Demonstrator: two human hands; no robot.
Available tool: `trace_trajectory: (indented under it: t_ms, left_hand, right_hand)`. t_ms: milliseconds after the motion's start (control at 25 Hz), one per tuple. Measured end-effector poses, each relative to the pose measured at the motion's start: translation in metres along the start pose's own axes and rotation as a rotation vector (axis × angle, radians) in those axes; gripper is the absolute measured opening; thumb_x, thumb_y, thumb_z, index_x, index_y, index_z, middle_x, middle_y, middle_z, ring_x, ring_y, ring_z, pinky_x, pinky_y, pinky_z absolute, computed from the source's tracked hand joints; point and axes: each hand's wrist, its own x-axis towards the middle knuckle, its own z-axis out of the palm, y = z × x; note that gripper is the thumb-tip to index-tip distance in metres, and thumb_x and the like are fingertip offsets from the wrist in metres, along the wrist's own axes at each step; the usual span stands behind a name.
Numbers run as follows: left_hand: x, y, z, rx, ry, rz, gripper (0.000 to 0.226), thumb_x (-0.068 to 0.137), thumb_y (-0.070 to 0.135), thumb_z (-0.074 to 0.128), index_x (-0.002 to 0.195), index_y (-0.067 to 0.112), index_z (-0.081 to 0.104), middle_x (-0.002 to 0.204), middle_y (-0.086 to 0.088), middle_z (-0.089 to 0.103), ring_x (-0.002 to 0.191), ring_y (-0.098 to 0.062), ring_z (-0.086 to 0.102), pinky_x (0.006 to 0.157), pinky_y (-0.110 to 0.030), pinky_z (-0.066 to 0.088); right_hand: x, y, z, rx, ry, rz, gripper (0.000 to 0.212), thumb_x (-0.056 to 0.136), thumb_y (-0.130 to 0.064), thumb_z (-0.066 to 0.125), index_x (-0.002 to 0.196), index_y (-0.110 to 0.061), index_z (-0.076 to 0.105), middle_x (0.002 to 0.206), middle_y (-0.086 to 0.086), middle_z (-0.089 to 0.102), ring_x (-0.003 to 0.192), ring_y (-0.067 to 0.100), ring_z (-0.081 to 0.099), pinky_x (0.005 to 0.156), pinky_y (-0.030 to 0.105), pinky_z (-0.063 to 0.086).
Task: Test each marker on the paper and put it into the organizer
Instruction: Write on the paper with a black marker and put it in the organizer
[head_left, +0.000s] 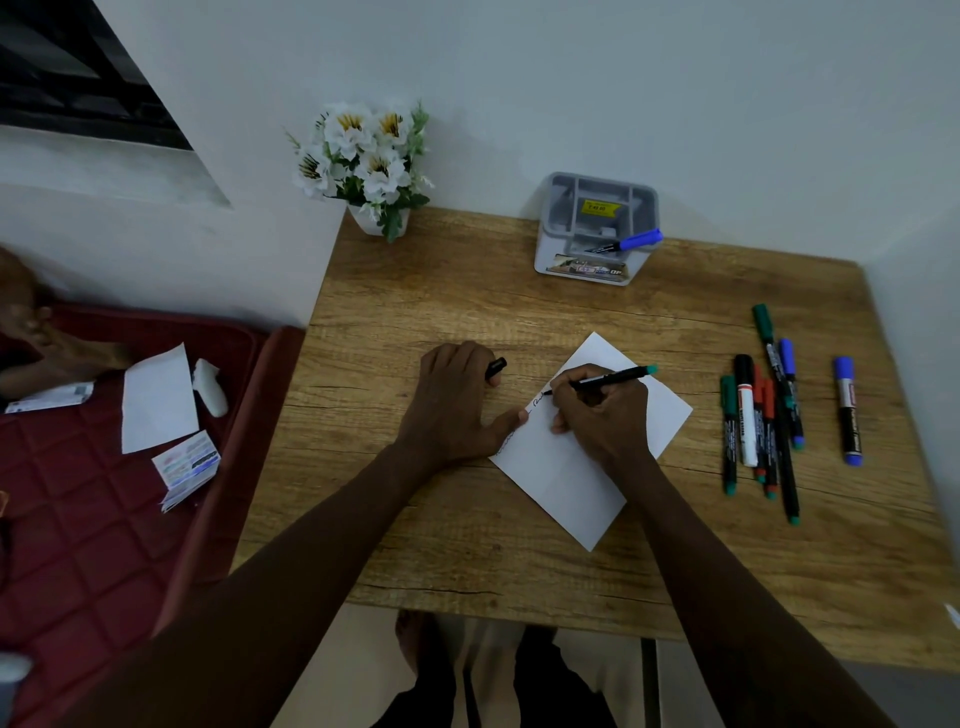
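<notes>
A white sheet of paper (582, 467) lies turned like a diamond on the wooden table (467, 519). My right hand (597, 410) grips a thin black marker with a green end (613, 378), its tip on the paper's upper left edge beside a line of scribbles. My left hand (457, 400) rests on the table, thumb on the paper's edge, fingers curled round a black cap (496, 367). The grey organizer (597, 228) stands at the back, a blue-capped marker (626, 242) lying in it. Several markers (763, 415) lie in a cluster at the right, with one blue marker (848, 410) apart.
A white pot of artificial flowers (369, 166) stands at the table's back left corner. Left of the table is a red quilted cushion (93, 493) with papers and small packets on it. Walls close the back and right sides.
</notes>
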Motion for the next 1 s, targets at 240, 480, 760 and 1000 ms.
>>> trace_trajectory:
  t_ms: [240, 480, 760, 1000]
  left_hand:
    - [-0.0005, 0.0001, 0.0003, 0.014, -0.003, 0.003, 0.052, 0.076, 0.065, 0.066, 0.099, 0.021, 0.050, 0.099, 0.007, 0.049, 0.096, -0.014, 0.044, 0.090, -0.032, 0.031]
    - [-0.0002, -0.0006, 0.0002, 0.019, -0.007, 0.004, 0.053, 0.076, 0.066, 0.066, 0.099, 0.021, 0.050, 0.099, 0.005, 0.050, 0.096, -0.014, 0.044, 0.088, -0.029, 0.027]
    - [-0.0005, 0.0001, -0.0001, 0.014, -0.008, 0.008, 0.053, 0.077, 0.066, 0.064, 0.099, 0.020, 0.051, 0.098, 0.004, 0.051, 0.096, -0.015, 0.045, 0.090, -0.035, 0.034]
    - [-0.0006, 0.0005, -0.0008, -0.004, 0.005, 0.009, 0.052, 0.076, 0.064, 0.067, 0.097, 0.020, 0.051, 0.097, 0.005, 0.051, 0.096, -0.015, 0.046, 0.091, -0.035, 0.035]
  right_hand:
    - [-0.0001, -0.0007, -0.0008, 0.003, 0.005, 0.047, 0.013, 0.094, -0.017, 0.069, 0.090, -0.006, 0.075, 0.064, 0.001, 0.074, 0.056, 0.009, 0.071, 0.074, 0.027, 0.062]
    - [0.0020, 0.0007, 0.0013, 0.019, 0.032, 0.123, 0.018, 0.094, -0.022, 0.069, 0.093, -0.004, 0.073, 0.068, 0.003, 0.075, 0.059, 0.011, 0.073, 0.081, 0.041, 0.063]
    - [0.0013, -0.0022, 0.0014, 0.034, 0.062, 0.105, 0.015, 0.095, -0.020, 0.069, 0.093, -0.005, 0.073, 0.066, 0.000, 0.073, 0.059, 0.007, 0.072, 0.079, 0.025, 0.059]
    - [0.0024, -0.0034, 0.0011, 0.046, 0.071, 0.105, 0.014, 0.095, -0.018, 0.069, 0.093, -0.005, 0.073, 0.069, 0.001, 0.074, 0.056, 0.006, 0.071, 0.070, 0.013, 0.056]
